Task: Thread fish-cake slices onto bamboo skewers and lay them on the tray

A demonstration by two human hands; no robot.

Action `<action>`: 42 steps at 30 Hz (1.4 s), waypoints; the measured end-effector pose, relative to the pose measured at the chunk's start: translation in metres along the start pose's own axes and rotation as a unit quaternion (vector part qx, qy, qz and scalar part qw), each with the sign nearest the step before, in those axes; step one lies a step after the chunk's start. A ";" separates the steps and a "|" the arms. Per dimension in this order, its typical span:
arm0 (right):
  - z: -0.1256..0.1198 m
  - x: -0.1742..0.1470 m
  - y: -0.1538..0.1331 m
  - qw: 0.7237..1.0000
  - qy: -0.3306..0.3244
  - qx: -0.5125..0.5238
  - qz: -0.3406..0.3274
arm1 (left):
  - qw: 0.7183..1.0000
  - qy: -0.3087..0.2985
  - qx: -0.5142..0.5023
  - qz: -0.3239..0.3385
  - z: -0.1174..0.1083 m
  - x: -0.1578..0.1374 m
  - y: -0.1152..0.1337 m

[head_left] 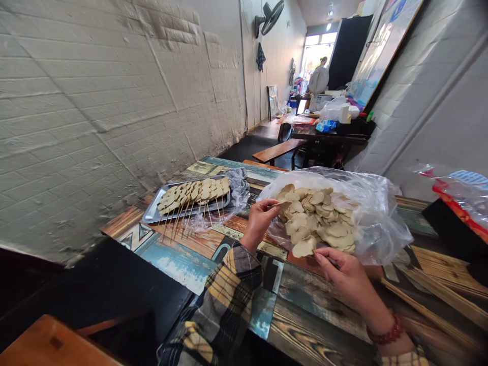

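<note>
My left hand (263,222) pinches a thin pale slice (281,205) between thumb and fingers at the left side of the pile. My right hand (345,274) is closed on a thin skewer (314,251), most of it hidden by the fingers; a round pale slice (304,247) sits at its tip. Under and beyond both hands, many similar slices (337,229) lie heaped on a clear plastic bag (381,229). Left of the hands, a metal tray (153,209) bears rows of skewered slices (194,194), their sticks pointing toward me over the tray's edge.
Loose wooden sticks (430,310) lie at the right of the patterned table (179,259). Crumpled grey plastic (238,184) touches the tray. A red-edged package (457,203) stands far right. Beyond are a bench (279,150), a cluttered table (330,133) and another person (318,80).
</note>
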State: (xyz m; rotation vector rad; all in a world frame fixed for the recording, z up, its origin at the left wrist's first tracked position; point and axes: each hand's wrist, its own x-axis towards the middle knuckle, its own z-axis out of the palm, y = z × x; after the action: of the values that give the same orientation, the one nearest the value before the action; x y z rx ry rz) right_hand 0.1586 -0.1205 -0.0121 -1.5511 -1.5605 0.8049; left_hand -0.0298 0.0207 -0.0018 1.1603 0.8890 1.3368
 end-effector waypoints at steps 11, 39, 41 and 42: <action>0.002 0.001 -0.002 1.000 0.003 -0.005 0.013 | 0.999 0.021 0.031 0.008 0.002 0.001 -0.002; 0.002 0.002 0.004 1.000 0.018 -0.016 -0.015 | 0.985 -0.017 -0.126 -0.115 0.001 -0.001 -0.001; 0.002 0.002 0.006 1.000 0.019 -0.017 -0.015 | 0.982 -0.015 -0.139 -0.124 0.001 -0.001 0.000; 0.002 0.002 0.008 1.000 0.019 -0.016 -0.015 | 0.981 -0.013 -0.144 -0.130 0.001 -0.001 0.000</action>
State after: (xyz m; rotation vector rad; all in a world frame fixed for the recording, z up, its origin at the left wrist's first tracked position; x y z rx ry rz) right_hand 0.1605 -0.1181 -0.0197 -1.5532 -1.5735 0.7321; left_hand -0.0290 0.0191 -0.0020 0.8061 0.7685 1.1877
